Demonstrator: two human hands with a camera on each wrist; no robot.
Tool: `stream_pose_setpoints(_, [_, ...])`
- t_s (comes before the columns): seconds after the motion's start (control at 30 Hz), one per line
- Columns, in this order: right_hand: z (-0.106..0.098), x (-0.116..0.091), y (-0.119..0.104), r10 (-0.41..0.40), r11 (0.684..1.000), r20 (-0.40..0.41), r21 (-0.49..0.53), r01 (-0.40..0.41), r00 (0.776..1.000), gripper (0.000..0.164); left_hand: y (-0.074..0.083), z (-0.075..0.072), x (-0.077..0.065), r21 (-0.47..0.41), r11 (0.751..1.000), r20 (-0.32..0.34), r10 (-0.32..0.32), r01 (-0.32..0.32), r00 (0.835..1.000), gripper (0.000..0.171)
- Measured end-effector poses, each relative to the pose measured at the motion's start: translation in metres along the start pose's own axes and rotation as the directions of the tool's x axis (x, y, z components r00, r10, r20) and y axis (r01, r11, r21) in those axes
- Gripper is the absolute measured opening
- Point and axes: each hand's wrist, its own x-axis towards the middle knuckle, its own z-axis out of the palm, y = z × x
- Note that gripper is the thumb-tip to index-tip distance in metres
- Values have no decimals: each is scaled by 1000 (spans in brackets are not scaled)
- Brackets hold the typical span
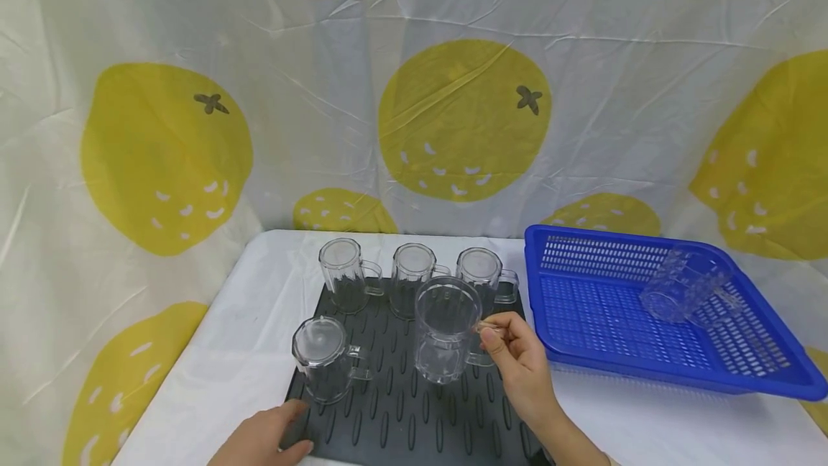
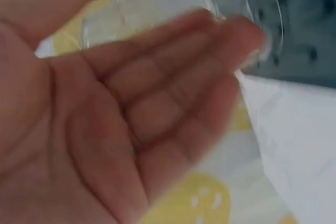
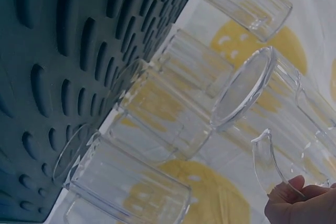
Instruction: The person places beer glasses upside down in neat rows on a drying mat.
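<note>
My right hand (image 1: 520, 365) pinches the handle of a clear glass mug (image 1: 446, 308) over the middle of the black ridged mat (image 1: 414, 444). In the right wrist view the thumb and fingers (image 3: 304, 205) grip that handle, and one round end of the mug (image 3: 244, 90) faces the mat. My left hand (image 1: 261, 437) is at the mat's front left edge, fingers loosely extended and holding nothing. Just beyond it, another glass mug (image 1: 323, 365) stands on the mat. Three more stand in a row at the back: left (image 1: 346, 275), middle (image 1: 404, 293) and right (image 1: 479, 272).
A blue perforated plastic basket (image 1: 582, 358) sits on the right of the table, with one glass mug (image 1: 686, 286) lying in it. White cloth (image 1: 213, 358) covers the table. Behind hangs a white curtain (image 1: 310, 92) printed with yellow lemons.
</note>
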Motion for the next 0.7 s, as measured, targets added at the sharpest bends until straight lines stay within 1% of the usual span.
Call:
stream_pose_setpoints(0.03, [0,0,0,-3,1000,0,-3,3,1000,13,5,2,1,-37,995,13,94,-93,995,49])
stream_pose_setpoints(0.07, [-1,0,0,-6,1000,0,-3,6,1000,13,11,5,2,-70,978,10,199,-198,980,47])
stream_pose_setpoints(0.1, [-1,0,0,-9,1000,0,-7,9,1000,14,16,8,4,-101,952,6,291,-289,957,48])
stream_pose_setpoints(0.13, [-1,0,0,-13,1000,0,-9,13,1000,14,22,12,6,-132,921,2,370,-366,929,50])
stream_pose_setpoints(0.17, [-1,0,0,-17,1000,0,-10,17,1000,14,30,16,9,-166,894,-1,422,-416,907,52])
stream_pose_setpoints(0.2, [-1,0,0,-22,1000,-1,-8,22,1000,14,37,21,13,-214,868,0,458,-448,889,55])
stream_pose_setpoints(0.23, [-2,0,-1,-28,1000,0,-5,28,1000,14,44,25,17,-266,844,-4,482,-465,876,58])
stream_pose_setpoints(0.27, [-2,0,-1,-33,999,1,-1,33,999,14,50,28,21,-313,823,-9,497,-474,868,61])
stream_pose_setpoints(0.33, [-2,1,-2,-44,999,2,8,44,999,14,62,34,28,-413,790,-3,497,-454,868,65])
stream_pose_setpoints(0.4, [-2,1,-2,-53,998,4,16,53,999,13,70,39,34,-480,763,-18,485,-433,875,69])
stream_pose_setpoints(0.5, [-2,1,-3,-60,998,2,22,60,998,13,79,44,42,-504,746,-66,470,-436,880,73])
stream_pose_setpoints(0.6, [-2,0,-4,-60,998,-3,24,60,998,14,83,49,50,-518,730,-104,463,-446,880,74])
stream_pose_setpoints(0.63, [-2,0,-4,-60,998,-5,22,60,998,14,84,50,52,-533,722,-106,461,-442,881,73])
stream_pose_setpoints(0.7, [-3,-1,-5,-63,998,-8,22,63,998,14,85,53,56,-588,690,-100,455,-421,885,70])
